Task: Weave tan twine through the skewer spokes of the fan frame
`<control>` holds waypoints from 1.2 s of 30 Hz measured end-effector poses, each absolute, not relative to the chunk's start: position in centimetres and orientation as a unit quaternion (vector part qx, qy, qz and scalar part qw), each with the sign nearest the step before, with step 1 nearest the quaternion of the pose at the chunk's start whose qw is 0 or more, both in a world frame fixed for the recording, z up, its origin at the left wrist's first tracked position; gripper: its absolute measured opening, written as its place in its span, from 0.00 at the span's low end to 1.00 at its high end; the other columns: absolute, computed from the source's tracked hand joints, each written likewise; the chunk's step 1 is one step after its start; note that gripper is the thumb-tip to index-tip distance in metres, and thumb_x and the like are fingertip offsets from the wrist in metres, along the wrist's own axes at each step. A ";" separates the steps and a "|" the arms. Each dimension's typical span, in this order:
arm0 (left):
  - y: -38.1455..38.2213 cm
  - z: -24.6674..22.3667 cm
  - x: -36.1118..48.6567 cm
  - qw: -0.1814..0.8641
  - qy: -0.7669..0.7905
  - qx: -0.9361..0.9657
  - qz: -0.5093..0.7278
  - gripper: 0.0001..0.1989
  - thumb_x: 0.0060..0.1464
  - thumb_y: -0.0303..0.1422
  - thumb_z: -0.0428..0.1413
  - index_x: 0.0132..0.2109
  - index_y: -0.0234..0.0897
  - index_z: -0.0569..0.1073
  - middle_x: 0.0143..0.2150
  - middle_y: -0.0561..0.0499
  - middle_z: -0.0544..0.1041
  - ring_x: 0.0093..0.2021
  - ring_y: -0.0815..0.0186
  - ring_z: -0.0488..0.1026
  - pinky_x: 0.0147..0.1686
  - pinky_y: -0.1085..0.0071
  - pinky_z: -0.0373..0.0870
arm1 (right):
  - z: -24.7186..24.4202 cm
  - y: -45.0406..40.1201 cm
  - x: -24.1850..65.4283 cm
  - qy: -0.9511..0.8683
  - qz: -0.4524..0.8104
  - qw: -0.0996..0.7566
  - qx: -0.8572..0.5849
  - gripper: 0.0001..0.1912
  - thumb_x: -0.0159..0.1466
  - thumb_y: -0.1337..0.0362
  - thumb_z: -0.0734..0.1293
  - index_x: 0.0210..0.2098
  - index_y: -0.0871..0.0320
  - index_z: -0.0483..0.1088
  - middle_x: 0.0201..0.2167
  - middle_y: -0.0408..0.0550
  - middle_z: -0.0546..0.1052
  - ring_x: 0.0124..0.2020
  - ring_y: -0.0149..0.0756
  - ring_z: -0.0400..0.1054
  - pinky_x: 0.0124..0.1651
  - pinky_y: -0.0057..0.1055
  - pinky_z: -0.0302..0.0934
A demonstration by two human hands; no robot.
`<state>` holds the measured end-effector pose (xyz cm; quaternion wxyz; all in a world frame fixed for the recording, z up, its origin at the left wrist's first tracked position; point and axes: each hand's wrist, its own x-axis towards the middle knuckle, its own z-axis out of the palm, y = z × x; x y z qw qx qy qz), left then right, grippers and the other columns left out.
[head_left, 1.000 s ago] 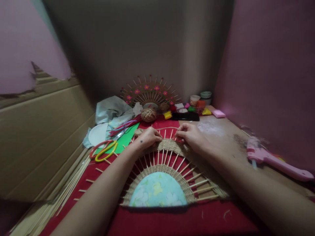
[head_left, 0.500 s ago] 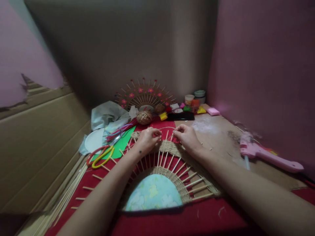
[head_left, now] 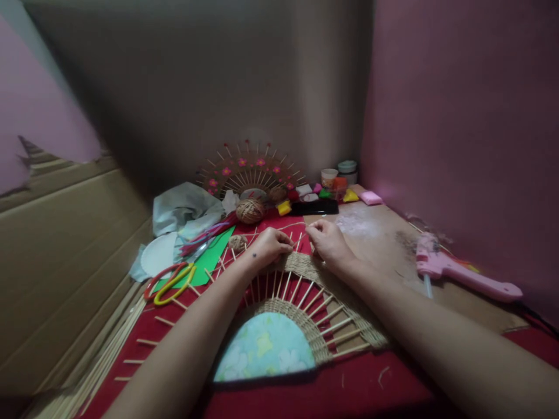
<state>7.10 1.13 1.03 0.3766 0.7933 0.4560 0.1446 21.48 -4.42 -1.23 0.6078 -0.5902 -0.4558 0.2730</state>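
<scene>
A half-round fan of thin sticks with woven twine bands (head_left: 303, 266) lies before me, a light-blue floral cloth piece (head_left: 265, 348) at its centre. At the top of the outer band, my left hand (head_left: 271, 245) is closed in a pinch on twine beside the stick tips. My right hand (head_left: 330, 243), just to its right, pinches the twine (head_left: 292, 225), which runs in a loose arc leftward behind the left hand. A small twine ball (head_left: 237, 242) rests at the fan's upper left. My left forearm covers part of the fan's left side.
Scissors (head_left: 174, 283) and green paper (head_left: 218, 256) lie on the left, near loose sticks (head_left: 114, 352). Behind are a larger twine ball (head_left: 250, 210), a flowered fan (head_left: 251, 169) and a black phone-like slab (head_left: 314, 207). At right lies a pink glue gun (head_left: 467, 273).
My left hand has shifted slightly right and down, closer to the stick tips. The right hand still pinches the twine. The whole view has moved a little, so things appear farther left.
</scene>
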 end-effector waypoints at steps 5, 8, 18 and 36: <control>1.1 1.2 7.1 0.353 0.467 0.795 0.155 0.07 0.44 0.28 0.57 0.33 0.29 0.76 0.10 0.59 0.61 0.12 0.75 0.54 0.15 0.77 0.49 | -0.5 -4.1 22.8 -0.441 0.239 0.591 -0.632 0.08 0.50 0.63 0.59 0.17 0.58 0.62 0.13 0.39 0.64 0.16 0.28 0.56 0.22 0.26 0.51; 1.2 1.2 7.1 0.335 0.472 0.800 0.158 0.07 0.44 0.28 0.57 0.33 0.29 0.77 0.11 0.59 0.62 0.12 0.75 0.55 0.15 0.77 0.50 | -0.3 -3.8 23.7 -0.435 0.222 0.578 -0.654 0.07 0.50 0.65 0.58 0.17 0.58 0.62 0.14 0.40 0.65 0.17 0.28 0.57 0.23 0.26 0.52; 0.2 2.2 7.2 0.306 0.488 0.799 0.174 0.07 0.43 0.28 0.58 0.33 0.31 0.78 0.10 0.59 0.62 0.13 0.75 0.56 0.16 0.77 0.52 | -0.4 -3.2 24.7 -0.476 0.182 0.460 -0.727 0.05 0.53 0.69 0.62 0.21 0.60 0.66 0.21 0.46 0.72 0.24 0.31 0.66 0.27 0.26 0.55; 1.0 1.3 6.9 0.255 0.480 0.827 0.148 0.09 0.44 0.30 0.57 0.34 0.32 0.79 0.10 0.57 0.64 0.14 0.73 0.59 0.19 0.76 0.56 | 3.4 -5.7 24.4 -0.574 0.178 0.319 -0.733 0.01 0.45 0.71 0.65 0.19 0.60 0.67 0.20 0.48 0.72 0.25 0.36 0.66 0.25 0.27 0.53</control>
